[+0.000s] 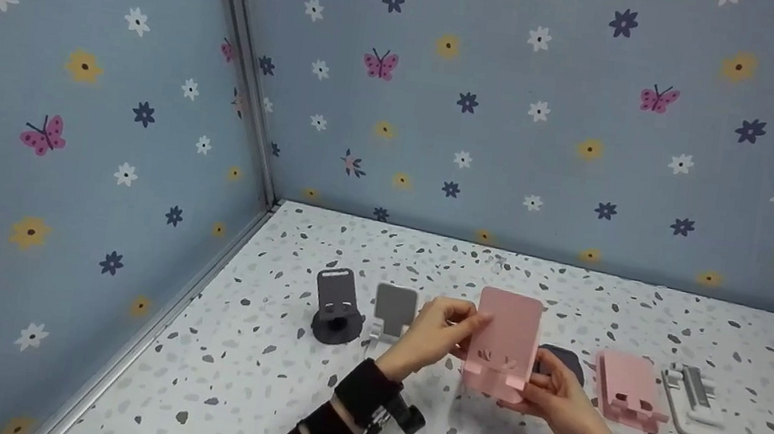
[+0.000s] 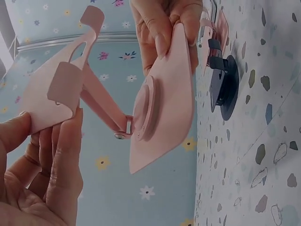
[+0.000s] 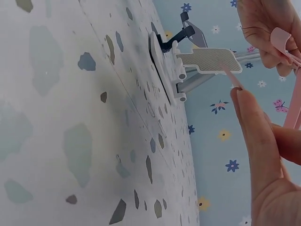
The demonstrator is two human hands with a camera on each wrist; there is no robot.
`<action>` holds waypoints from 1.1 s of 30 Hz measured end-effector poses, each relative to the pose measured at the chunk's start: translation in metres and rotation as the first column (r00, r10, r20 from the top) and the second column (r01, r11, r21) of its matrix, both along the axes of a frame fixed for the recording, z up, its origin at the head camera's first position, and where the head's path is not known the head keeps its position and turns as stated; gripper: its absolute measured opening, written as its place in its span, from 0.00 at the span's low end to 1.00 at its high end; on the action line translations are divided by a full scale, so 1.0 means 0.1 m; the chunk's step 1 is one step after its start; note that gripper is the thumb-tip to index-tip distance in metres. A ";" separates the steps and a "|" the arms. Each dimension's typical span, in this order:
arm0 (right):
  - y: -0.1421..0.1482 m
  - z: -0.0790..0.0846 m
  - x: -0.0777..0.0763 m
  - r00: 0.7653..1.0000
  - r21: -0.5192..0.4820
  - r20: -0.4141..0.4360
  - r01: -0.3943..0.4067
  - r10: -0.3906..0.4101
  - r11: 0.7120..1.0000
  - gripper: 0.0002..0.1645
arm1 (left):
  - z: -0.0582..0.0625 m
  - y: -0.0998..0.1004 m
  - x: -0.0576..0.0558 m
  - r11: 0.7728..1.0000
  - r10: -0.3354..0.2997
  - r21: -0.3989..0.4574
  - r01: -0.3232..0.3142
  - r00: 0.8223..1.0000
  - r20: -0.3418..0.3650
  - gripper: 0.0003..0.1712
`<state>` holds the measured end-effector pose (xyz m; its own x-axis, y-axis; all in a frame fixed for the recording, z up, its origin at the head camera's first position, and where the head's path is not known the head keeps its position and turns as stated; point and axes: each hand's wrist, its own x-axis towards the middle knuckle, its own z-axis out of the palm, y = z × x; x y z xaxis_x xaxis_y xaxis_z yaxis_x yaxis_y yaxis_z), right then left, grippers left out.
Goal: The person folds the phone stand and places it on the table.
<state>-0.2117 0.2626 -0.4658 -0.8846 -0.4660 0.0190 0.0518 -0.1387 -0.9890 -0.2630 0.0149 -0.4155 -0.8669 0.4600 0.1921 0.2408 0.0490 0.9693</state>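
Both hands hold a pink phone stand (image 1: 508,325) up in front of me, its arm unfolded between the plates. My left hand (image 1: 433,333) pinches the side edge of the upper plate (image 2: 44,101), thumb on the front and fingers behind. Lower down, my right hand (image 1: 566,407) grips the edge of the flat base plate (image 2: 171,99) between thumb and fingers. The left wrist view shows the hinged arm (image 2: 106,101) joining the plate to a round disc on the base. Only a sliver of the stand appears near my right fingertips in the right wrist view.
On the speckled table (image 1: 241,393), a dark phone stand (image 1: 338,308) and a grey-and-white one (image 1: 396,305) stand upright to the left. A dark object (image 1: 567,361) is partly hidden behind my right hand. Folded pink (image 1: 630,384) and white (image 1: 696,412) stands lie to the right. Patterned walls border the table.
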 end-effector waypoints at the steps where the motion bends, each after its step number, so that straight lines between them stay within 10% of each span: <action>1: 0.00 0.01 0.00 1.000 0.024 -0.012 0.008 -0.008 1.000 0.42 | 0.01 -0.01 0.00 1.000 -0.005 0.005 0.005 1.000 0.013 0.24; 17: -0.06 0.10 0.02 0.984 0.182 -0.122 0.152 -0.131 0.971 0.40 | 0.00 -0.03 0.00 0.997 -0.074 -0.009 0.075 0.994 0.078 0.24; 33: -0.12 0.09 0.07 0.870 0.206 -0.445 0.328 -0.210 0.922 0.28 | -0.07 -0.02 -0.01 0.994 -0.098 -0.038 0.103 0.987 0.127 0.25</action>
<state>-0.2046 0.2504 -0.4573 -0.9158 -0.2498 0.3145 -0.3636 0.1829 -0.9134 -0.2635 0.0133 -0.4230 -0.8316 0.5518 0.0631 0.1243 0.0740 0.9895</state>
